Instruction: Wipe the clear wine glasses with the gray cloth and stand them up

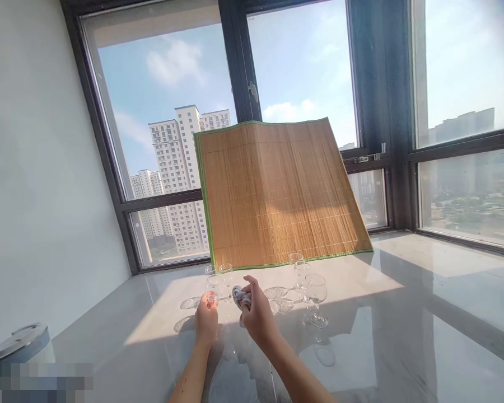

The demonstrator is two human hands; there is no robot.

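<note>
My left hand (207, 320) is closed, its fingertips pinching what looks like a small clear stemmed glass (213, 297). Much of that glass is hidden by the fingers or lost against the bright surface. Just behind stand two more clear stemmed glasses, a left one (210, 271) and a right one (225, 275). A crumpled grey-and-white cloth (241, 296) is bunched in my right hand (258, 313), whose index finger points up and left. To the right, three stemmed glasses stand in a slanting row: a far one (296, 259), a middle one (302, 272) and a near one (317, 289).
A bamboo mat (277, 196) with green edging leans against the window behind the glasses. The glossy pale counter (151, 352) carries bright sun patches and glass shadows. A lidded container (19, 342) stands at the lower left, beside the white wall (46, 168).
</note>
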